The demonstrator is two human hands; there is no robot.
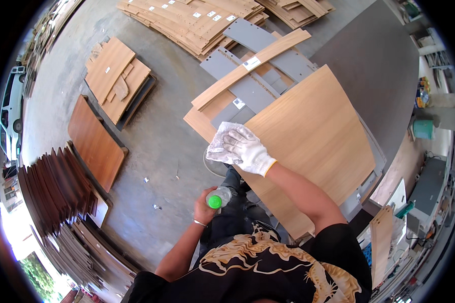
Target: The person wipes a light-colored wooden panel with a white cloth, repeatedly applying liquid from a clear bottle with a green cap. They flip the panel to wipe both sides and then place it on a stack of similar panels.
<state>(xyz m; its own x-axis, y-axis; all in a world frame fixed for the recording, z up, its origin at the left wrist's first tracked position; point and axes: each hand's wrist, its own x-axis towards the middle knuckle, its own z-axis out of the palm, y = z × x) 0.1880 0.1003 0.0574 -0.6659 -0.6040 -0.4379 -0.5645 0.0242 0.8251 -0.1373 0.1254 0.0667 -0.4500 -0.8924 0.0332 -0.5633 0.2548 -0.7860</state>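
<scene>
My left hand (203,207) is wrapped round a clear plastic bottle (224,193) with a green cap (215,202), held low in front of my legs. In a white work glove, my right hand (245,147) presses a whitish cloth (218,147) at the left edge of a large light wood panel (313,136). The fingers lie over the cloth, and part of it hangs past the panel's edge. Beyond the glove lie grey boards (250,86) and a long narrow wood strip (253,68) with a white label, crossing over them.
A dark tabletop (374,65) adjoins the panel on the right. Stacks of wood panels (187,20) lie ahead, with a smaller stack (117,76) on the concrete floor (151,161). Dark brown boards (55,189) stand in rows at left. A green bucket (423,129) sits far right.
</scene>
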